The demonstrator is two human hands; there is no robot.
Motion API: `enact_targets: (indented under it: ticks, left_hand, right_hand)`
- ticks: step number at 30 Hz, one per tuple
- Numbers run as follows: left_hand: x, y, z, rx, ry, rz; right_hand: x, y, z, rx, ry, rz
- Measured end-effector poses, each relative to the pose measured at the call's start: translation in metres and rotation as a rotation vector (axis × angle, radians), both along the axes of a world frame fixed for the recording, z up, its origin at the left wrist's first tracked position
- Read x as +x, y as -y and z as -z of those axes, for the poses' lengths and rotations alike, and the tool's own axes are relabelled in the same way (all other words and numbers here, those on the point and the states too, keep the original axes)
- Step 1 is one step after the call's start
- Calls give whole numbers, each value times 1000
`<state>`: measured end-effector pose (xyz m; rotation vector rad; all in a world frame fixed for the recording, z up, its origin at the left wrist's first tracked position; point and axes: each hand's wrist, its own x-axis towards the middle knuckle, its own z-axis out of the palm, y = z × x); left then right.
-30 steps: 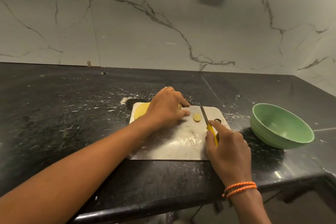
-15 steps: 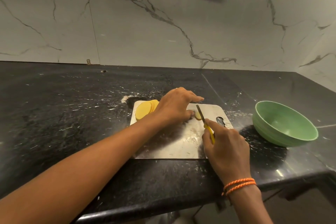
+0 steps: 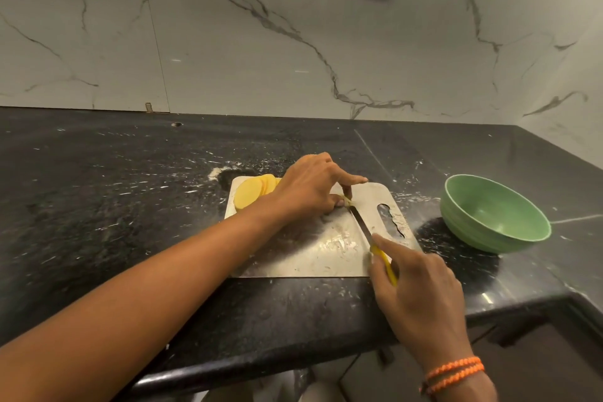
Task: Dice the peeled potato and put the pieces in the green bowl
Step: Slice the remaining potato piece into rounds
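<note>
At a black stone kitchen counter (image 3: 98,206), a person dices a peeled potato on a scuffed steel chopping board (image 3: 313,251). The left hand (image 3: 310,188) pins a small yellow potato slice (image 3: 346,201) to the board, thumb and middle finger curled down onto it, forefinger stretched clear. The right hand (image 3: 421,297), two orange cords at its wrist, is wrapped around the yellow handle of a narrow paring knife (image 3: 362,223), forefinger laid along the spine and the tip of the blade at the slice. A stack of round potato slices (image 3: 253,194) waits at the board's far-left corner, partly behind the left wrist. The ribbed green bowl (image 3: 496,215) sits on the counter just right of the board, with no pieces visible inside. To cut well here, the holding fingertips look best tucked back from the edge, the blade drawn straight down in even strips, then crosswise.
</note>
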<state>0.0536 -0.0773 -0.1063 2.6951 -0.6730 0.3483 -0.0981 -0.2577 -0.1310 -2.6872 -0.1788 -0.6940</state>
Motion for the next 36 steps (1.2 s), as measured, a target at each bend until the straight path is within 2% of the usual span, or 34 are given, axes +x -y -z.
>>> enact_targets:
  ticks: [5, 9, 12, 18, 20, 24, 29, 33, 36]
  left_hand:
    - [-10, -2, -1, -90, 6, -10]
    - [-21, 1, 0, -172, 0, -31]
    - [-22, 4, -7, -163, 9, -79]
    - [-22, -39, -42, 41, -322, 37]
    - [-21, -53, -50, 43, -418, 68]
    - [-12, -56, -47, -104, -330, 44]
    - [2, -44, -23, 154, -164, 4]
    - [6, -47, -22, 157, -258, 10]
    - [8, -51, -22, 58, -327, -3]
  right_hand:
    - [3, 11, 2, 173, 46, 53]
    - [24, 4, 0, 171, 42, 90]
    - [36, -5, -3, 175, 64, 95]
    - [45, -5, -3, 171, 53, 82]
    - [46, -5, -2, 176, 56, 71]
    - [47, -8, -3, 176, 57, 74]
    - [48, -8, -4, 169, 41, 81]
    - [49, -8, -3, 167, 38, 67]
    - [49, -7, -3, 185, 31, 65]
